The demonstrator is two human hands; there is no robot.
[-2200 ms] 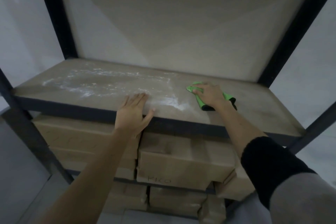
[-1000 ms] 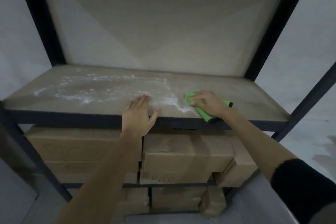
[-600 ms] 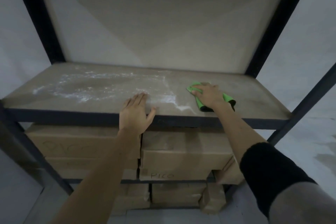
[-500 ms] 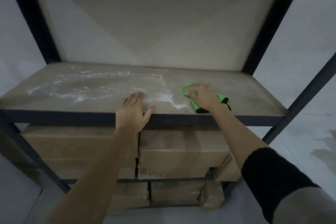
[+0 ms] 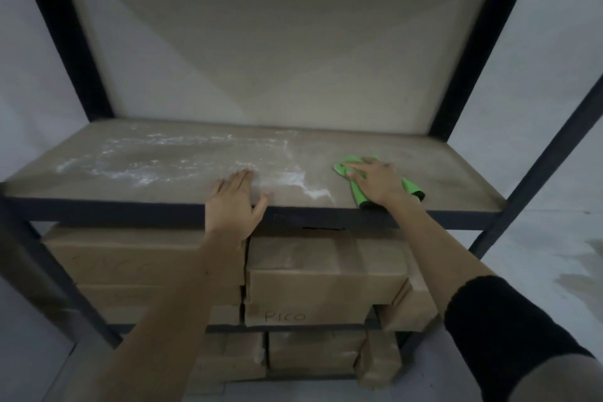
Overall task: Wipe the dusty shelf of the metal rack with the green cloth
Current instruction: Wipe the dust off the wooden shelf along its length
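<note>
Since half a second ago our right hand (image 5: 378,182) slides the crumpled green cloth (image 5: 359,194) slightly rightward along the dusty beige shelf (image 5: 456,179), fingers flat, pressing it near the shelf's front edge. Our left hand (image 5: 235,202) rests open-palmed on that edge, beside white dust streaks (image 5: 169,157).

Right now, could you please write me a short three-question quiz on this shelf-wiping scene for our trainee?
1. True or false: the right hand presses the cloth on the shelf.
2. Where does most white dust lie? A) left of the cloth B) right of the cloth C) on the boxes
3. Fill in: the left hand rests flat on the shelf's front ____.

Key: 1 true; 2 A; 3 edge.
</note>
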